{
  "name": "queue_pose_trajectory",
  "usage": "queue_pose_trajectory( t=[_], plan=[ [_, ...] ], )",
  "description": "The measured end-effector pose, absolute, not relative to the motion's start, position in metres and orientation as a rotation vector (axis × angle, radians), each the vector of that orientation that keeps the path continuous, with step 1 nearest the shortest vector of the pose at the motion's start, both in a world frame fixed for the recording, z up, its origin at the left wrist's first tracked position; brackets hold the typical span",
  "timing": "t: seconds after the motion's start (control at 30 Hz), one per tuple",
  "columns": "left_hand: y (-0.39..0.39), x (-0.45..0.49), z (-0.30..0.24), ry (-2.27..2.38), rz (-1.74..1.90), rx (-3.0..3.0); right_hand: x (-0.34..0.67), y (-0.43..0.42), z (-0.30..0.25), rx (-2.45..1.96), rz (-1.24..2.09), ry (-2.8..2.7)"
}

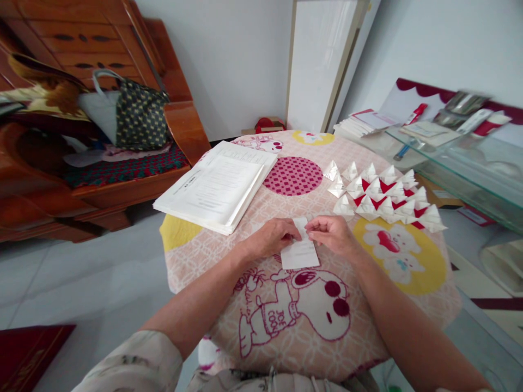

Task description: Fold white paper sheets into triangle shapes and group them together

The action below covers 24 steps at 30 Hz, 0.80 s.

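A folded white sheet of paper point(300, 257) lies on the patterned tablecloth point(269, 283) in front of me. From its left side, my left hand point(274, 237) rests with curled fingers on the paper's upper part. My right hand point(333, 234) is closed at the paper's upper right edge, thumb and fingers pinched together there. The fingertips partly cover the sheet. Beyond my right hand, several pointed folded paper pieces point(384, 190) stand in rows, some showing red between them. To the left is a thick stack of printed sheets point(212, 185).
A glass shelf point(469, 147) at the right carries metal bowls point(461, 106), papers and a red-capped item. On the left, a wooden bench point(180, 125) holds a dark patterned bag point(141, 114). A dark red flat object point(32, 354) lies at lower left.
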<state>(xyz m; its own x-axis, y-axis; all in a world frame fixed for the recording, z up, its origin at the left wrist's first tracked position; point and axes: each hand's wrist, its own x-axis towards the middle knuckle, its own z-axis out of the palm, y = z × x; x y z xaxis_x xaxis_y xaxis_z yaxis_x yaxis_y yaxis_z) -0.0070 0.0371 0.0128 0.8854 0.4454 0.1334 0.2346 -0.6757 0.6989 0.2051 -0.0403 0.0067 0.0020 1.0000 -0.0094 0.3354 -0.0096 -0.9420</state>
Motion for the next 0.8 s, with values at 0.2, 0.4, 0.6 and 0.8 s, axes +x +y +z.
queue_pose_trajectory(
  t=[0.2, 0.4, 0.6, 0.8],
  plan=[
    [0.027, -0.009, 0.023, 0.431, 0.254, 2.435, 0.210, -0.037, 0.001, -1.506, 1.071, -1.555],
    [0.000, -0.001, 0.033, 0.383, 0.180, 2.724, 0.204, -0.038, 0.014, -1.497, 1.151, -1.468],
    [-0.010, 0.001, 0.036, 0.377, 0.139, 2.880, 0.203, -0.038, 0.011, -1.518, 1.149, -1.403],
    [0.001, -0.003, 0.038, 0.520, 0.220, 2.705, 0.208, -0.038, 0.008, -1.508, 1.168, -1.391]
  ],
)
